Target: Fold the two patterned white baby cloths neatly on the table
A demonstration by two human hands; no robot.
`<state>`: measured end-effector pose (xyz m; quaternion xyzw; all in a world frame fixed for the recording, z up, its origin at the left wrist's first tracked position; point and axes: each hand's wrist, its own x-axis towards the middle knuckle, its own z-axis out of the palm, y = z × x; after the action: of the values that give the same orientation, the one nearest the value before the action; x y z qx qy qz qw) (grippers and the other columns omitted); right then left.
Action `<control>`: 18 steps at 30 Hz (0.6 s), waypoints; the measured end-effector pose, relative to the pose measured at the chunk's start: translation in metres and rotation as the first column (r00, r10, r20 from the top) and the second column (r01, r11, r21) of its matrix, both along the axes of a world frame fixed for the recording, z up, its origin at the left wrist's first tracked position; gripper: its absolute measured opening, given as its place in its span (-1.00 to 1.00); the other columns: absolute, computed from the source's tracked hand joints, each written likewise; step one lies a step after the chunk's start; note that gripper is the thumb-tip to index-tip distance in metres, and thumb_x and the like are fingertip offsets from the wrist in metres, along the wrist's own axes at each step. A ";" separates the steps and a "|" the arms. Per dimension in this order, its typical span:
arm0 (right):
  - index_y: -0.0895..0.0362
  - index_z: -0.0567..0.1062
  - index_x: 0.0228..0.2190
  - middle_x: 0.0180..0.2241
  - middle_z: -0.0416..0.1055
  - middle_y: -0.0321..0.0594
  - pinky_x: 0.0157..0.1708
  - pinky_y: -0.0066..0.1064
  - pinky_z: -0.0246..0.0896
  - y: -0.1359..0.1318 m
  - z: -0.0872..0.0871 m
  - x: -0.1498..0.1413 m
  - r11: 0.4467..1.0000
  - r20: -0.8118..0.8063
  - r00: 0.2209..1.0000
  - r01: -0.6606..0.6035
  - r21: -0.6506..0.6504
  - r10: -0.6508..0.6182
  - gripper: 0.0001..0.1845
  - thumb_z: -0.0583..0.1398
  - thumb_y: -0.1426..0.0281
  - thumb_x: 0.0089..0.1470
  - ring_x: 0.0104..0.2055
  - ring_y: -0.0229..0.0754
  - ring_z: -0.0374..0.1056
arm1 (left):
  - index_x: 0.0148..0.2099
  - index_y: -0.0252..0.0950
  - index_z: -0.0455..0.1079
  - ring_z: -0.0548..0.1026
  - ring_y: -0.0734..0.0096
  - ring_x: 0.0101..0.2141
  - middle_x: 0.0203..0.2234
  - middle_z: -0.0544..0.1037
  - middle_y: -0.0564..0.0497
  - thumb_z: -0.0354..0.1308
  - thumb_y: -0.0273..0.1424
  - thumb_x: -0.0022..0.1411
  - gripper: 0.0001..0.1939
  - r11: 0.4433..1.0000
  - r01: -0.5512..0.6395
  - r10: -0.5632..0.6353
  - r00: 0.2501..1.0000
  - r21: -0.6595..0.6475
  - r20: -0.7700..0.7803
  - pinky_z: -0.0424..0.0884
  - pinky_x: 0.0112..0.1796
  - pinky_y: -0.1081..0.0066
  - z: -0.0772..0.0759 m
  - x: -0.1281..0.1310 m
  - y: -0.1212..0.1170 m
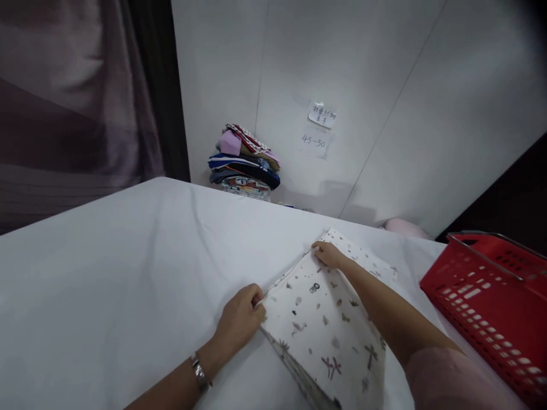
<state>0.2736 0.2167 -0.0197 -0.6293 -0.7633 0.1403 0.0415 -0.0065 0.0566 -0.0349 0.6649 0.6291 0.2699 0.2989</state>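
Note:
A white cloth [316,319] printed with small palm trees, leaves and flamingos lies folded in layers on the white-covered table. Its near end runs down toward the bottom edge of the view. My left hand [243,312] pinches the cloth's left corner, with a silver watch or bracelet [199,373] on that wrist. Farther up along the same folded edge, my right hand [328,254] is closed on the cloth. A part of the fabric spreads out beyond the right hand, and my right forearm covers some of the print.
A red plastic basket [491,307] with a metal handle stands at the right. Behind the far edge of the white table [128,273] rises a stack of folded fabrics [243,162]. Paper notes [316,141] hang on the wall. A curtain [72,102] hangs at the left.

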 end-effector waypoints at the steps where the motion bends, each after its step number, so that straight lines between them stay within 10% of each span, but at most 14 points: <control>1: 0.10 0.38 -0.08 -0.44 0.45 -0.29 -0.41 -0.54 0.16 0.002 0.001 0.006 1.000 0.005 1.000 0.018 -0.004 -0.018 -0.62 0.01 0.51 0.05 -0.48 -0.30 0.33 | -0.42 -0.25 0.17 0.28 0.46 -0.44 -0.52 0.34 0.12 -0.07 -0.55 -0.05 -0.89 1.000 0.000 0.000 1.000 -0.004 -0.008 0.12 -0.42 0.48 0.001 0.000 0.000; 18: 0.07 0.38 -0.05 -0.19 0.44 -0.10 -0.26 -0.41 0.13 0.044 0.000 0.036 0.991 0.192 0.975 0.099 0.088 -0.114 -0.64 0.06 0.41 0.09 -0.16 -0.11 0.33 | -0.41 -0.24 0.15 0.30 0.42 -0.41 -0.49 0.34 0.11 -0.09 -0.54 -0.03 -0.89 0.999 0.037 -0.038 0.998 -0.025 -0.043 0.13 -0.39 0.46 -0.003 -0.001 0.004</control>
<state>0.3100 0.2606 -0.0198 -0.6781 -0.7336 0.0451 -0.0024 -0.0079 0.0605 -0.0375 0.6785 0.6262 0.2420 0.2982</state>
